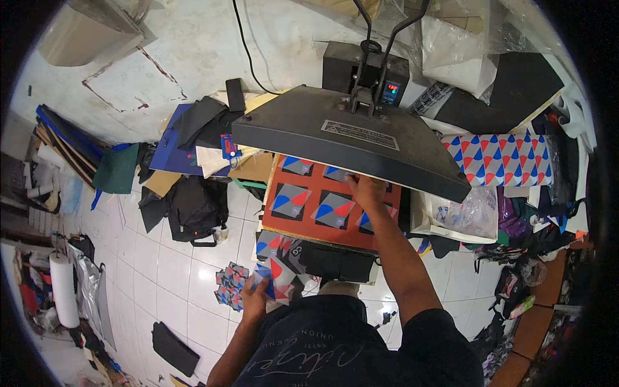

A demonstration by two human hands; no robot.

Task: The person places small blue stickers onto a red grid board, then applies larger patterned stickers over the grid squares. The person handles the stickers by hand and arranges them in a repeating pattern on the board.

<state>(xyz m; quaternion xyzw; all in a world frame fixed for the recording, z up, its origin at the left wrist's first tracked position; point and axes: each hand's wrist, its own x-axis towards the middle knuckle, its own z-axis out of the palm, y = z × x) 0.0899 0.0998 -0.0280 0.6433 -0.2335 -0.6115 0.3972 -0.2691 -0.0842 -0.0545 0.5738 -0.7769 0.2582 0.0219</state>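
Note:
My left hand (254,298) is closed on several patterned sheets (278,281) in grey, red and blue, low beside the heat press. Under the raised upper plate (290,116) of the press reaches my right hand (369,192), fingers pinched at the edge of a patterned sheet (335,173) in the back row. The plate partly hides that row. On the red-brown lower pad (274,224), more patterned sheets, such as one in the front row (333,211), lie on dark squares. My right forearm covers part of the pad's right side.
A pile of small patterned pieces (231,286) lies left of my left hand. A black backpack (196,209) sits on the tiled floor. Right of the press are a patterned sheet (496,158) and a white box (445,227) holding clear plastic. A phone (235,95) stands at the back.

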